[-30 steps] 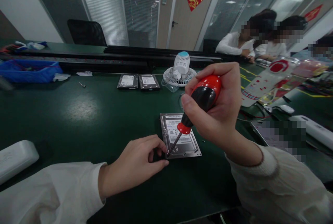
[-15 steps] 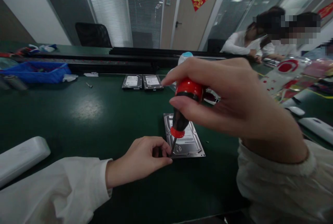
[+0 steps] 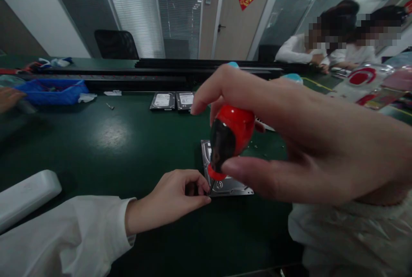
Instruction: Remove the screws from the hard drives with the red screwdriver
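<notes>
A silver hard drive [image 3: 238, 189] lies flat on the green table in front of me, partly covered by my right hand. My left hand [image 3: 175, 193] is closed, its thumb and fingers pinching at the drive's near left corner. Above the drive, my right hand [image 3: 289, 131] grips a red and black screwdriver [image 3: 223, 141] by its thick handle, thumb and fingers spread around it. The screwdriver tilts, with its shaft running down to that same corner beside my left fingertips. The tip itself is hard to make out.
Two more hard drives [image 3: 162, 101] lie farther back. Several tiny screws [image 3: 255, 145] are scattered right of the drive. At left are a white elongated case [image 3: 30, 197], a blue bin [image 3: 53, 92] and another person's hand [image 3: 9, 98]. A clear bottle [image 3: 363, 81] stands at right.
My right hand has rolled over and lowered around the screwdriver handle, which tilts more now. My left hand stays at the corner. Another person's hand has appeared at the left edge.
</notes>
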`<state>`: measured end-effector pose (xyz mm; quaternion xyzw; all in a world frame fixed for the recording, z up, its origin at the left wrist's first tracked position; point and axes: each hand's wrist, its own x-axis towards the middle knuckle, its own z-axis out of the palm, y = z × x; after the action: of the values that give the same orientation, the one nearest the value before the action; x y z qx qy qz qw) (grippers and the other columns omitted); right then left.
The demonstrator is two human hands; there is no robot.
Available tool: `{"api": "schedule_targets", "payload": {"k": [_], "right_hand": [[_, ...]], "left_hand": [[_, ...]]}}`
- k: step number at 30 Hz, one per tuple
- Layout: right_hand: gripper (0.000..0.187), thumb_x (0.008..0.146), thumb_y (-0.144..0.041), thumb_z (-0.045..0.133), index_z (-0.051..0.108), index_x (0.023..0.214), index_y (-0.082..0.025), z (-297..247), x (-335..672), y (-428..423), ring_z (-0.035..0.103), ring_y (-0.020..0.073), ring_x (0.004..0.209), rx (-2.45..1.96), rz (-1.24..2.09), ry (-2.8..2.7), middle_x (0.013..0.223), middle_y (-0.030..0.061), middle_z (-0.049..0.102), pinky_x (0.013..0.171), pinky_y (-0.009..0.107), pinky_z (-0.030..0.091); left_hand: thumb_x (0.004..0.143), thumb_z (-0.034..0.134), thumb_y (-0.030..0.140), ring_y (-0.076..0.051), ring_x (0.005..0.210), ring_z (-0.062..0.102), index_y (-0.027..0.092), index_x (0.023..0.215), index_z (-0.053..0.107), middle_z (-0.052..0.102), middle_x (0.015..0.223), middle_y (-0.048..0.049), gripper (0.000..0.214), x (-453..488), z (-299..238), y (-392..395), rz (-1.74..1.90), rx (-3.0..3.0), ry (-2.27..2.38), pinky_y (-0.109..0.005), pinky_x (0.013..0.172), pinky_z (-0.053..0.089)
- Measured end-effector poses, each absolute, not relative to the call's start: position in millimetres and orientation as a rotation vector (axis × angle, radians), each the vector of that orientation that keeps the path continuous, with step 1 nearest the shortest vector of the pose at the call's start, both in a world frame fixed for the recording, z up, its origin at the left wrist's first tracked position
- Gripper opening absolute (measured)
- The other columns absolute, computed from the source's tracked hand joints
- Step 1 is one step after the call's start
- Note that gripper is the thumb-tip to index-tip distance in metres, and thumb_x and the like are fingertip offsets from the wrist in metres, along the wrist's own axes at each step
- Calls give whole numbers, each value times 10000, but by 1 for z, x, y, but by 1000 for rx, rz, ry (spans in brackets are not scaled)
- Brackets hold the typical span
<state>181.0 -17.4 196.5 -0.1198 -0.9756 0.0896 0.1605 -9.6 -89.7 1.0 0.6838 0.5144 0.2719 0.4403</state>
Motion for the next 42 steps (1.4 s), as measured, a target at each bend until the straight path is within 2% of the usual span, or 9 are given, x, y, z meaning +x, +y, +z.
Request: {"api": "schedule_targets", "payload": {"k": [4,9,13,17,24,28,32,37,42], "right_hand": [[354,839,-487,773,549,811,-214,196,181,-14,312,30,421,-342,40,-2696,553,-65,486,376,274,230],[218,837,-336,794,624,894,-212,200,182,-13,485,12,545,-288,315,-2812,689,-77,581,493,175,445],[325,904,-481,719,639,804,-182,200,185,-9,361,2,501,-300,37,-2750,618,-62,506,490,180,422],[232,796,-288,826,675,956,-217,201,186,-5,414,-12,516,-277,109,-2825,676,-92,569,458,160,377],[256,817,-446,828,705,931,-252,200,191,-3,443,-15,499,-313,69,-2724,611,-106,558,520,198,408],[473,726,-382,883,687,1134,-244,198,191,-4,487,-3,501,-350,60,-2788,714,-98,644,455,222,391],[333,882,-554,712,714,952,-228,198,194,-2,463,13,485,-369,-51,-2777,659,-58,615,447,239,375],[406,899,-526,661,670,1204,-259,198,199,-2,537,30,575,-274,-67,-2835,824,-43,690,477,226,377],[384,1008,-564,503,664,1132,-238,193,197,-9,496,58,608,-489,-160,-2779,807,-31,642,559,272,328]], "left_hand": [[863,779,368,-137,711,612,212,907,743,713,814,20,166,-10,-4,-89,684,1661,1249,-241,621,439],[844,806,382,-126,693,592,210,918,733,691,806,32,201,-10,-8,-89,715,1654,1259,-236,623,456],[856,789,372,-118,683,579,201,890,720,677,781,35,187,-9,-5,-89,673,1656,1266,-230,618,437],[854,790,390,-120,688,579,200,890,718,682,788,30,207,-10,-5,-89,689,1631,1266,-229,608,427],[856,796,374,-113,683,576,207,914,728,682,780,39,190,-11,-4,-89,680,1624,1258,-221,604,426],[855,798,385,-115,683,576,200,916,726,681,786,31,208,-11,-5,-88,696,1616,1249,-222,599,424],[855,796,374,-120,700,584,195,917,720,684,803,24,205,-10,-6,-89,691,1609,1248,-223,611,435],[856,800,374,-116,701,582,199,929,724,685,809,28,205,-10,-4,-88,692,1600,1230,-218,613,433],[853,802,350,-112,695,578,202,928,726,679,801,37,183,-10,-6,-88,707,1592,1221,-220,620,437]]}}
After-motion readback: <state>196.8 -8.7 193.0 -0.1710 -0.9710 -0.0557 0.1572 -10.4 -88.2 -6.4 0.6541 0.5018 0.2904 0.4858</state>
